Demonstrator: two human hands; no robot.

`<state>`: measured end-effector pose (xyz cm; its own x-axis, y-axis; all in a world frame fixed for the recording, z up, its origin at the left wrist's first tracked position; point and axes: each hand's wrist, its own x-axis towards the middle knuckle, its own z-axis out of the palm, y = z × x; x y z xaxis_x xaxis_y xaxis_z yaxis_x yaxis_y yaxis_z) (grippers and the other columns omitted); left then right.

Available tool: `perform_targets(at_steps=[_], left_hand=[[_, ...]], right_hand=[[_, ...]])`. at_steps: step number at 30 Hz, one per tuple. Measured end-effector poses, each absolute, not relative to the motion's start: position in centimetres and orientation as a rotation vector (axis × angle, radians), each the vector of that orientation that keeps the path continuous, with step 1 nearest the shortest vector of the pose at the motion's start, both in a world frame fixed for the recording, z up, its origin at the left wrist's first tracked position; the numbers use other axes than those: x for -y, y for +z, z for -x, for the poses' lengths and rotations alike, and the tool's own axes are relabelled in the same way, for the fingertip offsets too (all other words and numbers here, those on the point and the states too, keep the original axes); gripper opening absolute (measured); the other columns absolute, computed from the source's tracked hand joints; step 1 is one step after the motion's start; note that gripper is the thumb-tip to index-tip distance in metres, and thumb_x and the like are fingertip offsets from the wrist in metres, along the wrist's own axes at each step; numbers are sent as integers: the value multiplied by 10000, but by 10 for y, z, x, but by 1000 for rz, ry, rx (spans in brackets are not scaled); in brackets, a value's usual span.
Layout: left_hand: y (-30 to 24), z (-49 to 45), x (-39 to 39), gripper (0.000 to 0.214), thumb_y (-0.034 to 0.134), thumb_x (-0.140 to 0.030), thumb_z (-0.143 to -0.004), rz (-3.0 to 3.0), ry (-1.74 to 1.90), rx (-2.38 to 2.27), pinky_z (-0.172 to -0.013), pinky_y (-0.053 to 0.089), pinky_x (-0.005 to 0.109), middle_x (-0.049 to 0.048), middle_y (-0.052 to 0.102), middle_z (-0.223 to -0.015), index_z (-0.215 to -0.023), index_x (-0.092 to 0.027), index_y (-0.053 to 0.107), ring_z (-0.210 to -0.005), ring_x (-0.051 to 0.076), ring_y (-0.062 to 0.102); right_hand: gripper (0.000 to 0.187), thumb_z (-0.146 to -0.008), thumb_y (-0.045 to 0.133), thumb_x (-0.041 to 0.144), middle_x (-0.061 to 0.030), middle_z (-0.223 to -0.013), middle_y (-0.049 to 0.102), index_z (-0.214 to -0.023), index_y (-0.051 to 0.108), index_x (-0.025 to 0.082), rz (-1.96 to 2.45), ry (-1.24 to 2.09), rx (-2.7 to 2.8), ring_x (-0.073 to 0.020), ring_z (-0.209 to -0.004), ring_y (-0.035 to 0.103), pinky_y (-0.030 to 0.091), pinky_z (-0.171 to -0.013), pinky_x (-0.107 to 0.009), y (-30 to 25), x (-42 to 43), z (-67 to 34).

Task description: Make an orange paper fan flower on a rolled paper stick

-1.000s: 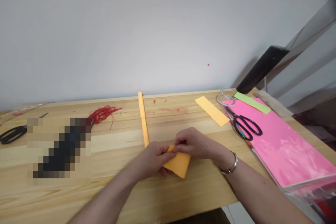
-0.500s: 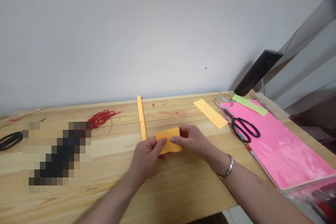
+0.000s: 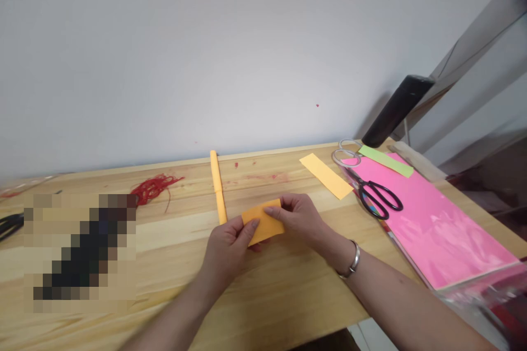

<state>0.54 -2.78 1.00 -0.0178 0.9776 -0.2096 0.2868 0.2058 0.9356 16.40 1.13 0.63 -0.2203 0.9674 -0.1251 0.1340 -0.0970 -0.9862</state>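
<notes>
A small rectangle of orange paper (image 3: 267, 226) is held between both hands above the wooden table. My left hand (image 3: 233, 238) pinches its left side, thumb on top and fingers underneath. On its upper right part, my right hand (image 3: 300, 218) grips with the thumb pressed flat on the paper and the fingers curled behind the edge. Just beyond my left hand lies a rolled orange paper tube (image 3: 217, 186); its near end is partly hidden by that hand. A flat orange paper strip (image 3: 326, 175) rests farther right.
Pink paper (image 3: 436, 225) in plastic lies at right, bearing black-handled scissors (image 3: 381, 200) and a green strip (image 3: 386, 160). White-handled scissors (image 3: 346, 153) and a black cylinder (image 3: 397, 112) stand near the wall. Red thread (image 3: 154, 188) and a blurred dark object (image 3: 82, 252) are left.
My right thumb has slid up and slightly left toward the paper's top edge. The paper stays in both hands. The whole view has shifted a little.
</notes>
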Motion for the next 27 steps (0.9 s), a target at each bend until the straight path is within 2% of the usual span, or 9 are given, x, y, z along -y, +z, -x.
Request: perform_targets(at_steps=[5,13,18,22,27], left_hand=[[11,-7,26,289,555,-414,-740,-1247,888,-1509,-506,465,235,15,672,-529,-698,-158,683,-501,164,605],[15,-7,27,266,577,-392,-729,-1217,915,-1520,-502,468,238,12,654,-492,-642,-161,677,-509,172,608],[14,-5,26,270,583,-404,-732,-1198,922,-1529,-499,468,236,12,660,-506,-689,-155,681,-501,170,612],[16,-4,25,270,598,-407,-722,-1152,954,-1574,-512,472,231,9,670,-532,-708,-149,679,-510,165,611],[19,-4,25,277,587,-405,-729,-1129,977,-1578,-531,480,237,22,687,-565,-704,-144,680,-530,169,612]], right_hand=[[294,-686,640,368,35,-527,431,-552,514,138,1304,1364,1412,-78,-500,392,300,-451,-204,8,-12,-165],[243,-671,650,359,24,-565,496,-593,564,146,1298,1382,1325,-88,-523,417,333,-477,-211,9,-13,-168],[248,-679,647,374,21,-562,509,-615,588,141,1252,1423,1306,-89,-521,429,347,-498,-219,9,-17,-169],[338,-754,575,434,22,-546,481,-609,582,129,1205,1503,1460,-80,-515,406,306,-489,-212,10,-16,-172],[319,-718,628,429,23,-550,508,-611,593,131,1213,1575,1634,-78,-499,403,276,-467,-206,7,-13,-172]])
